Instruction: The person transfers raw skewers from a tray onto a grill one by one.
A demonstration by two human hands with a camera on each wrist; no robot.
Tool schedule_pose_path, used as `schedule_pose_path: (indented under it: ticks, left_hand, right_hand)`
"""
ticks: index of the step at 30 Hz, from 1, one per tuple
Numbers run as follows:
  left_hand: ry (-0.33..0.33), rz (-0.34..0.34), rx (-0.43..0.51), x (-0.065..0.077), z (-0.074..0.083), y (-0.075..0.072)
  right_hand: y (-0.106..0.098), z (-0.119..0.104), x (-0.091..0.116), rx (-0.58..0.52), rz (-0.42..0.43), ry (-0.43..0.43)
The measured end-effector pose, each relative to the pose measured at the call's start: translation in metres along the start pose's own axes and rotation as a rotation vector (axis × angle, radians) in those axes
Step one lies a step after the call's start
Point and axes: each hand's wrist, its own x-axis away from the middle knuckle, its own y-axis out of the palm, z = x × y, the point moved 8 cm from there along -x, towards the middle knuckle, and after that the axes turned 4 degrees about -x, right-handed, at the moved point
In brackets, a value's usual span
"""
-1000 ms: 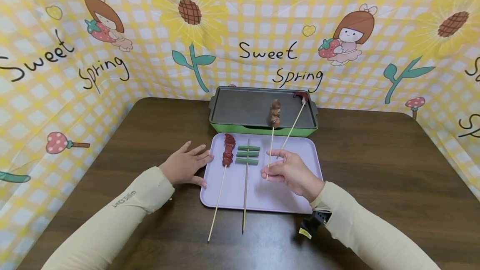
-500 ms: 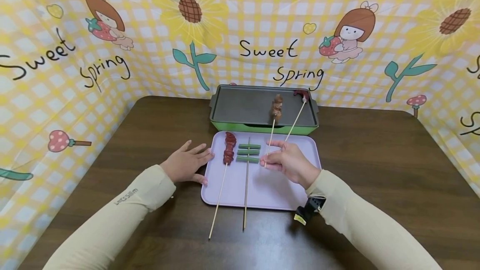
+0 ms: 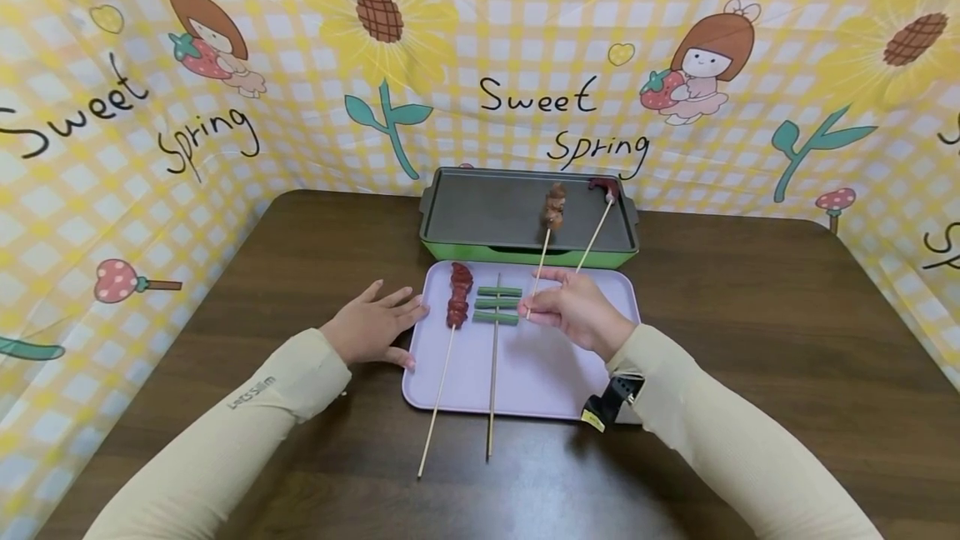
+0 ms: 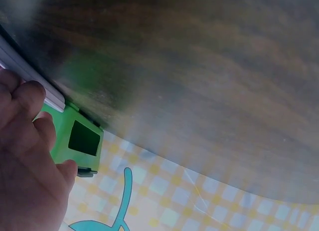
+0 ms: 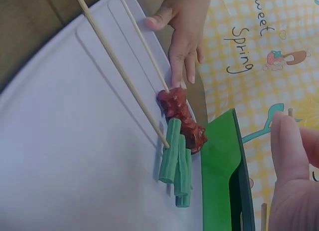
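My right hand [image 3: 581, 311] pinches the stick of a brown meat skewer [image 3: 554, 207] between thumb and fingers. Its meat end is over the right half of a grey griddle plate [image 3: 487, 211]. Spread beside the left edge of a lilac tray [image 3: 551, 382], my left hand [image 3: 371, 323] touches the rim with its fingertips. On the tray lie a red meat skewer [image 3: 459, 294] and a skewer of green bean-like pieces [image 3: 498, 305]; both sticks reach past the front rim. A dark red, curled skewer piece [image 3: 606, 188] lies at the griddle's back right corner, its lower stick hidden behind my right hand.
The griddle's green base [image 3: 592, 259] stands right behind the tray. All of this sits on a dark wooden table [image 3: 750, 315]. A yellow checked cloth [image 3: 517, 40] with sunflowers hangs around the back and sides.
My right hand has moved forward, carrying the brown meat skewer farther over the griddle. The left hand stays at the tray's edge.
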Motion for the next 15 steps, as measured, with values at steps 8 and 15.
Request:
schedule_pose_path:
  ticks: [8,15]
  left_hand:
    - [0.005,-0.003,0.000,-0.001,0.000,-0.002]
    - [-0.001,-0.024,0.023,0.001,0.000,-0.002]
  right_hand:
    - [-0.002,-0.005,-0.007,-0.028,0.034,-0.024]
    - [-0.005,-0.014,-0.015,-0.018,0.063,-0.024]
